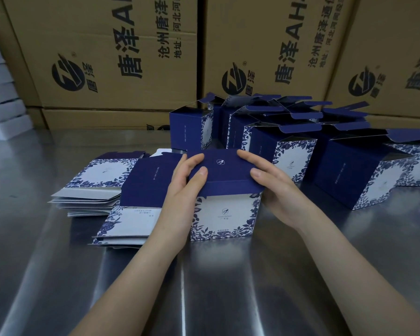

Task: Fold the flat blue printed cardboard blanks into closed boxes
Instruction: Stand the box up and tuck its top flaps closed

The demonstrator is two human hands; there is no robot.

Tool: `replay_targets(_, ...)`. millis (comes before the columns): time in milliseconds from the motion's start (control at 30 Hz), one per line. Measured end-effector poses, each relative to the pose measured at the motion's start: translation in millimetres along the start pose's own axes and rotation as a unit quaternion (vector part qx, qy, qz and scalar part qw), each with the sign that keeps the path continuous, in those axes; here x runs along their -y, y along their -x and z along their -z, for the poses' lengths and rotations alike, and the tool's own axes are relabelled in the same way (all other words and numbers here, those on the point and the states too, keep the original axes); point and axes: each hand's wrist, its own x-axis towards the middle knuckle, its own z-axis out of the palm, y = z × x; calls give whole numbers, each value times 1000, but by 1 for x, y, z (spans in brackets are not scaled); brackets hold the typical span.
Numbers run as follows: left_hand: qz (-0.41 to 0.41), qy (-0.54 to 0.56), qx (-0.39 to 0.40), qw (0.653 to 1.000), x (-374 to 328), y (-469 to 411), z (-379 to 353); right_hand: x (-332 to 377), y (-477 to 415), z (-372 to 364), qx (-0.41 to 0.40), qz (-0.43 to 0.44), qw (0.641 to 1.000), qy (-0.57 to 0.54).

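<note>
1. The box (224, 214) stood upright near the middle of the steel tabletop (228, 287), with its dark blue lid (226, 166) tilted down over the opening and not yet seated.
2. The left hand (189, 180) gripped the lid's left end, thumb on top and fingers curled behind. The right hand (274, 187) gripped the right end in the same way.
3. The box looked like thin printed card: light, stiff across its panels and weak at the creases. Squeezing a wall would probably dent it, and it might slide on the steel. The lid's ends near the fold line seemed the safest hold.
4. The sides were matte navy. The front was white with a blue leaf border.
5. Flat blanks (102, 175) lay in loose stacks towards the left edge. Open boxes (361, 170) stood towards the back right with their flaps up. Brown cartons (107, 57) stood behind the back edge.
</note>
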Motion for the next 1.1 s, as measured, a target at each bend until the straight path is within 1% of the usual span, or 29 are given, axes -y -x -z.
replay_targets(167, -3, -16, 3, 1000, 2, -1, 0, 2, 0, -2, -18, -1, 1000, 23)
replay_targets(233, -6, -27, -3, 1000, 3, -1, -1, 2, 0, -3, -28, -5, 999, 30)
replay_targets(367, -15, -13, -23, 1000, 4, 0, -3, 4, 1, -10, -43, -2, 998, 38)
replay_targets(533, -19, -32, -35, 999, 5, 1, -6, 0, -1, -21, -94, 10, 993, 70)
replay_targets(633, -22, -39, -37, 998, 7, 0, -7, 1, 0, -22, -102, 19, 992, 68)
replay_targets(800, -19, -29, -40, 999, 7, 0, -7, 0, 0, -22, -105, 19, 989, 97)
replay_targets(967, -28, -70, -50, 996, 7, 1, -9, -3, -2, -23, -118, 26, 983, 137)
replay_targets(1100, -31, -64, -47, 996, 8, 1, -9, -4, -2, -24, -120, 30, 982, 141)
